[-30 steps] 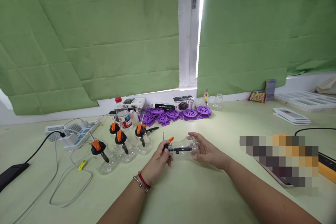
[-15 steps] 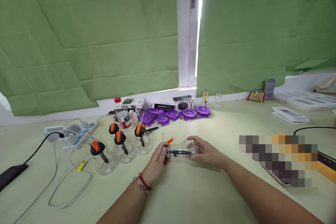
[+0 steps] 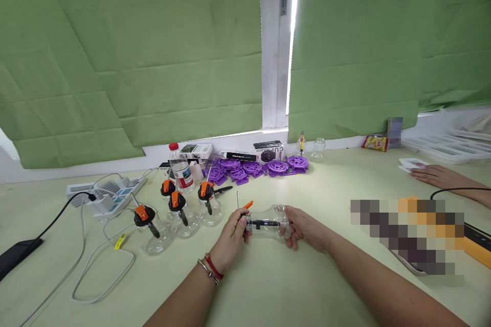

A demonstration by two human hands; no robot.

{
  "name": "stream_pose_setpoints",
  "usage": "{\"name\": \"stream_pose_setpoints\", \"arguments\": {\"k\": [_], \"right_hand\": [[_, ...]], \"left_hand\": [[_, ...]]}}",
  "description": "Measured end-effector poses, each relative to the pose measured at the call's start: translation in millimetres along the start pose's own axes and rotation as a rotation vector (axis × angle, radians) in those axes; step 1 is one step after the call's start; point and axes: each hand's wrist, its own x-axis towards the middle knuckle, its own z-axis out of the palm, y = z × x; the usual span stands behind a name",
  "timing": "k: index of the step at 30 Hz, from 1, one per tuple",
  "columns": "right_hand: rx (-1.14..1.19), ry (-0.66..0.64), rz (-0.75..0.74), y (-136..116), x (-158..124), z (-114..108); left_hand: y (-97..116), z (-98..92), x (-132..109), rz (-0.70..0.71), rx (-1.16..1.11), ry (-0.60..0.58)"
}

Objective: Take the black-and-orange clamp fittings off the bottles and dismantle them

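Over the table lies a clear bottle [image 3: 268,220] on its side, held between both hands. My left hand [image 3: 232,232] grips its lid end at the left; an orange lever [image 3: 248,205] and a thin metal tube [image 3: 238,199] stick out past the fingers. The rest of the lid is hidden. A black rod [image 3: 264,223] runs lengthwise inside the bottle. Around the base, at the right, my right hand [image 3: 307,227] is closed with its fingers at the underside. Several similar bottles [image 3: 185,226] with black-and-orange lids stand upright to the left.
Behind stand purple plastic parts [image 3: 252,167], a red-capped water bottle [image 3: 181,169], boxes [image 3: 268,152] and a glass jar [image 3: 318,150]. Cables and a power strip [image 3: 118,199] lie left. At right, another person's hand [image 3: 435,176] rests on white cards [image 3: 407,164], beyond a blurred phone [image 3: 410,261].
My right hand's fingers have shifted from over the bottle's base to lower around it, and the bottle looks turned. Another person's hand has come in from the right onto the white cards.
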Motion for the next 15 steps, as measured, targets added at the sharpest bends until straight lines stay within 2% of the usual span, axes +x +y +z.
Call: {"name": "stream_pose_setpoints", "arguments": {"k": [3,6,11,15], "right_hand": [[0.054,-0.074,-0.046,-7.9,-5.0,0.5],[0.048,-0.1,-0.041,-10.9,-7.4,-0.1],[-0.08,-0.065,0.045,-2.6,-2.1,-1.4],[-0.222,0.018,0.089,1.9,2.5,-1.4]], "left_hand": [[0.6,-0.3,0.9,-0.003,0.011,0.024],[-0.8,-1.4,1.2,0.003,0.011,-0.002],[-4.9,-3.2,1.2,0.034,-0.005,-0.007],[-6.8,-3.2,0.8,0.038,-0.001,-0.014]]}}
